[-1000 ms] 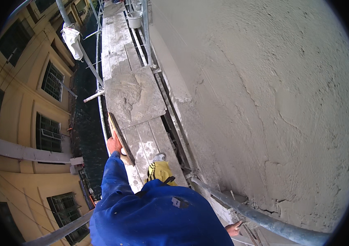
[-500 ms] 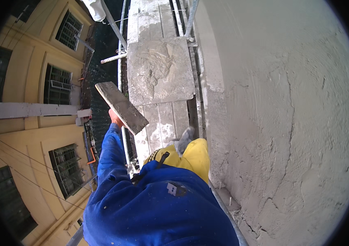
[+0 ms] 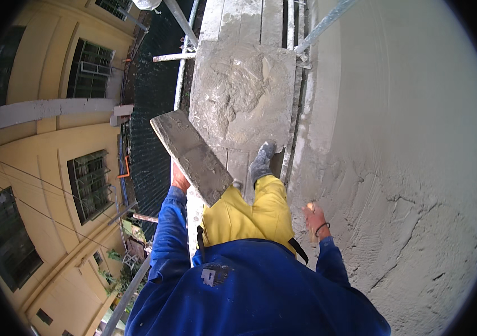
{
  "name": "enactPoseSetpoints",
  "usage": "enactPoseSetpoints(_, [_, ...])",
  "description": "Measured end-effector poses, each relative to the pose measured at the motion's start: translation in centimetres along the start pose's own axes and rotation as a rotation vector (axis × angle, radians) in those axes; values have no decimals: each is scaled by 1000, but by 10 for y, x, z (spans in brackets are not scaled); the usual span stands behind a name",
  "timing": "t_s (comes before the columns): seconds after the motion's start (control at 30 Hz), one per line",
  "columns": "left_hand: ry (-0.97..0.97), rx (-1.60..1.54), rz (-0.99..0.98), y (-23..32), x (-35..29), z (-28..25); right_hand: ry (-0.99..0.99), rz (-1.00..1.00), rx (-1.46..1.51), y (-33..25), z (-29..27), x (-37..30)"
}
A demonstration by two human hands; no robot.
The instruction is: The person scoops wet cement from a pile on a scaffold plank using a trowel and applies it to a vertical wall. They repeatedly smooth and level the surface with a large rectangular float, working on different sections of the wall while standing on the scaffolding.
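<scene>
My left hand [image 3: 179, 178] grips a plasterer's hawk [image 3: 191, 157] from underneath, and the board hides most of its fingers. This flat rectangular board is tilted, with grey mortar smeared on its face. Over by the wall side, my right hand [image 3: 315, 218] is closed beside the plastered wall [image 3: 395, 185]. Something small and tan shows at its fingers, too little to name. Ahead of my feet lies a mortar board [image 3: 205, 120], a square sheet bearing a heap of wet grey mortar [image 3: 244, 87].
Scaffold planks [image 3: 238, 162] form a narrow walkway beneath me. Metal scaffold tubes [image 3: 179, 78] run along its left edge, and a slanting tube [image 3: 325, 25] crosses at the far right. A yellow building [image 3: 53, 168] stands across the drop on the left. Cracks and ridges mark the wall's nearer part.
I have stepped forward, nearer the mortar heap, with a foot now at its board's edge. My right hand has come into view by the wall. The hawk stays in my left hand.
</scene>
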State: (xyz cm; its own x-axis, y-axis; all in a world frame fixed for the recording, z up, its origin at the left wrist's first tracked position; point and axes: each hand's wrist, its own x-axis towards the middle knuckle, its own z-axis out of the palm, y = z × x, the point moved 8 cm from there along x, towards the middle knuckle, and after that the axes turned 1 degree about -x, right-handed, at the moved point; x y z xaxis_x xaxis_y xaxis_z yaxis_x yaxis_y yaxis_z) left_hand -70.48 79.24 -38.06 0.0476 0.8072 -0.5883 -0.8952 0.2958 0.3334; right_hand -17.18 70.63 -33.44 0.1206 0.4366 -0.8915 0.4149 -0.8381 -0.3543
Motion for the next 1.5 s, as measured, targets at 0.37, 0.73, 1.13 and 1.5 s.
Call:
enactPoseSetpoints(0.37, [632, -359, -142, -107, 133, -143, -38, -455, -904, -274, 124, 268])
enactPoseSetpoints(0.73, [740, -456, -206, -132, 223, -253, 134, -858, -1107, -558, 354, 570])
enactPoseSetpoints(1.13, [872, -262, -223, -71, 230, -235, -199, -840, -1442, -492, 364, 636])
enactPoseSetpoints(1.5, [736, -335, -57, -84, 274, -243, -91, -855, -1335, -403, 281, 495])
